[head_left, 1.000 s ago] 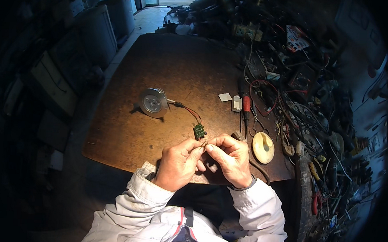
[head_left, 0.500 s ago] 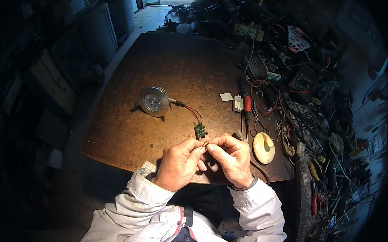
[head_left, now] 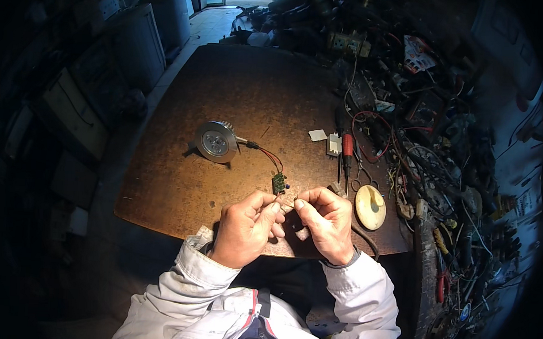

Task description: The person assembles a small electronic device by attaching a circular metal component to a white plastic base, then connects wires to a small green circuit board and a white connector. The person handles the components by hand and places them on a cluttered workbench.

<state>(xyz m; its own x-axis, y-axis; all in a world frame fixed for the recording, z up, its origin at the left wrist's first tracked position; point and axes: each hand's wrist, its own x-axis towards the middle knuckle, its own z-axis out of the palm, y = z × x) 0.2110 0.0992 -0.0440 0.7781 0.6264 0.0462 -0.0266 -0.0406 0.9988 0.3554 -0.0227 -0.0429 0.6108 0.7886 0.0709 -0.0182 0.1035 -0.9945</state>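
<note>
My left hand (head_left: 242, 230) is closed in a pinch just below a small green circuit board (head_left: 279, 183), where thin wire from the board runs into its fingers. My right hand (head_left: 325, 226) pinches too, its thumb and forefinger a short way from the left fingertips. A thin strand seems to span the gap, but what the right fingertips hold is too small to make out. Red and dark leads (head_left: 272, 155) join the board to a round silver LED downlight (head_left: 216, 142), which rests tilted on the table to the left.
On the brown wooden table (head_left: 226, 93), right of my hands, lie a cream oval lid-like piece (head_left: 370, 207), a red-handled screwdriver (head_left: 347, 150), scissors (head_left: 364, 178), a small white case (head_left: 333, 144) and a flat white piece (head_left: 317, 135). Tangled cables and tools (head_left: 432, 153) crowd the right side.
My fingertips, which met half a second ago, are now slightly apart. My left hand has shifted a little to the left; the downlight stays put.
</note>
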